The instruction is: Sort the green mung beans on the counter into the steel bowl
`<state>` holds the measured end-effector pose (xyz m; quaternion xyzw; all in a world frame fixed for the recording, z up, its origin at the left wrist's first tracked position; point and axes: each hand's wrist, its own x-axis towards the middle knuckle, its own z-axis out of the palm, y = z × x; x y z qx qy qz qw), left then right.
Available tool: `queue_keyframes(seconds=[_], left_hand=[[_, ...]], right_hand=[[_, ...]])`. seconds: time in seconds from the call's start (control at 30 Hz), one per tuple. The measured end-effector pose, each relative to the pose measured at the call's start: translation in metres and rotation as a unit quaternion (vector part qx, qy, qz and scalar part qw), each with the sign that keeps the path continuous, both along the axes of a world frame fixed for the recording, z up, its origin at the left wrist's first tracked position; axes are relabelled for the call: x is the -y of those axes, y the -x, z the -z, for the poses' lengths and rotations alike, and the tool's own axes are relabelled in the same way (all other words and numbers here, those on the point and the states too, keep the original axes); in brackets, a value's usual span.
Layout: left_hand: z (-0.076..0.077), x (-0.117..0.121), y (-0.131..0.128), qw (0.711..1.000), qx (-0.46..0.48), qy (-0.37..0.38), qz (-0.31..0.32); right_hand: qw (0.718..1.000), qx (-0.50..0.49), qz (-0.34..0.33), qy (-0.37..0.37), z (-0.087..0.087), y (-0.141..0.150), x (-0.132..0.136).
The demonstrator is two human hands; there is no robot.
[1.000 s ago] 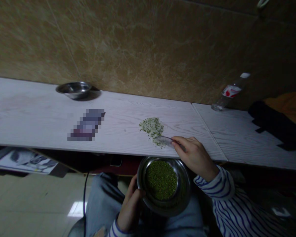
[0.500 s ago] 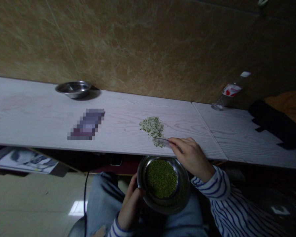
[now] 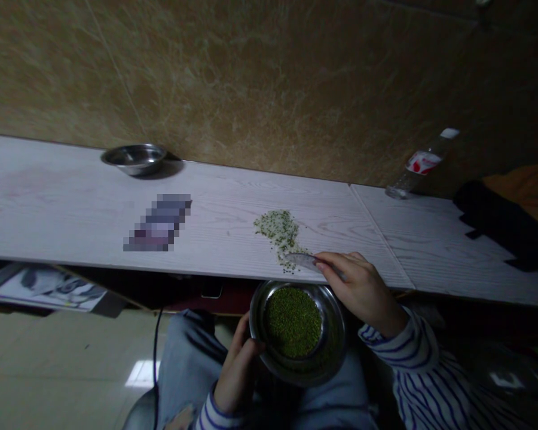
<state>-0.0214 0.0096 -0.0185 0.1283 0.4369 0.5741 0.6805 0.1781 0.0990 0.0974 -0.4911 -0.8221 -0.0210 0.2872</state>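
Observation:
My right hand point(image 3: 366, 292) is closed on the handle of a spoon point(image 3: 301, 259), greyish and blurred. The spoon's tip rests at the lower edge of a spread pile of white grains mixed with green beans point(image 3: 278, 229) on the pale wooden counter point(image 3: 224, 239). In my lap, just below the counter edge, sits a steel bowl point(image 3: 334, 352). Small green beans point(image 3: 293, 322), like mung beans, lie in its bottom. My left hand point(image 3: 238, 367) grips the bowl's left rim, thumb on the edge, with the other fingers mostly hidden.
An empty-looking steel bowl point(image 3: 134, 160) stands at the back left by the wall. Nearer lies a pixelated flat object point(image 3: 159, 224). A clear bottle point(image 3: 419, 164) with a white cap stands at the right, beside dark and orange cloth point(image 3: 515, 215). Drawers point(image 3: 49, 289) show under the counter.
My right hand has moved slightly right and down with the spoon, and some grains now lie closer to the counter edge. My left hand and the bowl stay in place.

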Motion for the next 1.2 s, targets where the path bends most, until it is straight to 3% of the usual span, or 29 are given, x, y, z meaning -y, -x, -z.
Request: queue_keyframes(seconds=[0.37, 0.7, 1.2], left_hand=[[-0.01, 0.001, -0.001, 0.999, 0.029, 0.031, 0.004], [-0.004, 0.001, 0.0, 1.0, -0.001, -0.005, 0.004], [-0.006, 0.001, 0.001, 1.0, -0.003, 0.003, 0.012]], right_hand=[[1.0, 0.01, 0.013, -0.009, 0.002, -0.021, 0.009], [1.0, 0.017, -0.003, -0.001, 0.001, -0.019, 0.012], [1.0, 0.019, -0.011, 0.002, -0.001, -0.014, 0.01]])
